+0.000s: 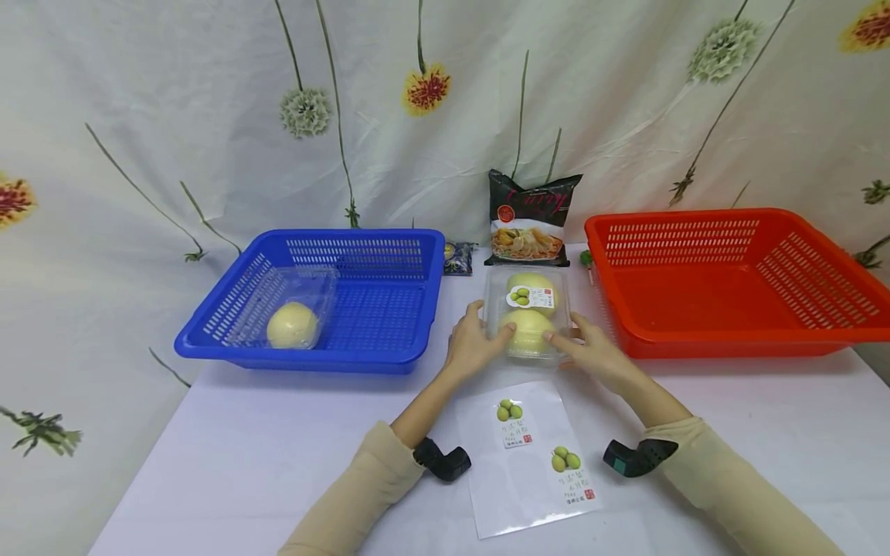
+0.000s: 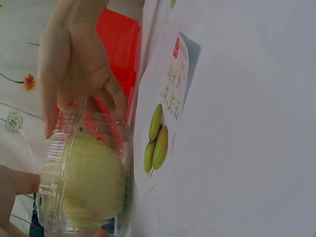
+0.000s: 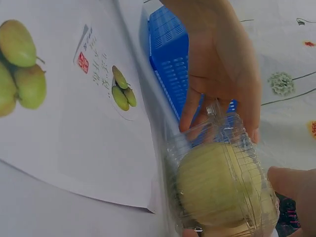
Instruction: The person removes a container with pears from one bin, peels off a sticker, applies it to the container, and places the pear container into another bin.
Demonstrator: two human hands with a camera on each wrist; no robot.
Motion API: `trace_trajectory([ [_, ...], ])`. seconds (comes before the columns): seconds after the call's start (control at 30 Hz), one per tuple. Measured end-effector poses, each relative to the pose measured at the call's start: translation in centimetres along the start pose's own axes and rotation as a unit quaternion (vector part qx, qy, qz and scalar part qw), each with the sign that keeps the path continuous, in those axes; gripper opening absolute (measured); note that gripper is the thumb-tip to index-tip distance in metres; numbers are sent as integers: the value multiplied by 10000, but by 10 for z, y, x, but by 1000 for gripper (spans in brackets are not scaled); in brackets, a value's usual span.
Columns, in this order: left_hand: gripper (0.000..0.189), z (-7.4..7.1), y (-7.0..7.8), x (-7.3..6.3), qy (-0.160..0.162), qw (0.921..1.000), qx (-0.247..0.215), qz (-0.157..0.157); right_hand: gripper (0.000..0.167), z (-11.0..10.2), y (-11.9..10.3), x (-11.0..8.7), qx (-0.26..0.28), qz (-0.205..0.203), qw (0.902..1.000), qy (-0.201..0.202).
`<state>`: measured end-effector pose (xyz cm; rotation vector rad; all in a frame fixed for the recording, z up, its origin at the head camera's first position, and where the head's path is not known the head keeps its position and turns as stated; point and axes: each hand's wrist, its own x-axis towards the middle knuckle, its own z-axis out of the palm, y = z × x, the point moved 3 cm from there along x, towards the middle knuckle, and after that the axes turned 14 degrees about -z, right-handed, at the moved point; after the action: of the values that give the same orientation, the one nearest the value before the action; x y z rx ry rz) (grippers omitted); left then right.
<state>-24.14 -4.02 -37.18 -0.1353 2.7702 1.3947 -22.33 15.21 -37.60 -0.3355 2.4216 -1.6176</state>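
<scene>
Checking the head view, I see the left hand (image 1: 473, 342) and right hand (image 1: 596, 351) gripping a clear box (image 1: 496, 295) of two fruits (image 1: 530, 328), between the red basket (image 1: 737, 337) and the blue basket (image 1: 361, 357), which holds another fruit pack (image 1: 309, 289). By the left wrist view, the box looks light-walled and crushable; by the right, its ribbed rim (image 3: 250, 165) seems the firmer hold.

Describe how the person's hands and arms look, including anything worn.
The left hand and right hand wear no gloves. Both sleeves are plain beige and stop short of the hands. A curved black device sits at each sleeve's end; the right one shows a small teal patch.
</scene>
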Motion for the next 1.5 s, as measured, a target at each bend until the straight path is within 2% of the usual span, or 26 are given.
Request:
trace_trajectory([
  [0.17,74,-2,-3,-3,-579,9982,-164,-23,84,-1,0,1,959,35,9953,141],
  [0.27,75,-2,-5,-3,-738,9968,-300,-2,84,-1,0,1,1553,81,9877,143],
  [0.43,73,-2,-7,-5,-813,9957,-440,43,83,1,-2,1,2312,211,9725,200],
  [0.67,73,-2,-9,-10,-754,9947,-698,20,83,1,-5,-2,2732,270,9611,307],
  [0.8,74,-6,-6,-15,-665,9946,-783,175,84,-2,-12,-5,2740,225,9610,305],
  [0.9,74,-10,0,-19,-560,9937,-906,357,84,-3,-20,-8,2582,42,9657,280],
  [1.1,74,-17,12,-27,-436,9888,-1202,770,86,-11,-35,-14,1964,-360,9795,264],
  [1.23,74,-21,20,-31,-404,9867,-1318,862,86,-20,-44,-16,1420,-596,9876,294],
  [1.37,74,-22,29,-35,-371,9840,-1435,990,82,-30,-51,-17,1283,-837,9876,336],
  [1.5,72,-21,38,-38,-413,9802,-1562,1149,77,-38,-56,-20,1356,-905,9858,414],
])
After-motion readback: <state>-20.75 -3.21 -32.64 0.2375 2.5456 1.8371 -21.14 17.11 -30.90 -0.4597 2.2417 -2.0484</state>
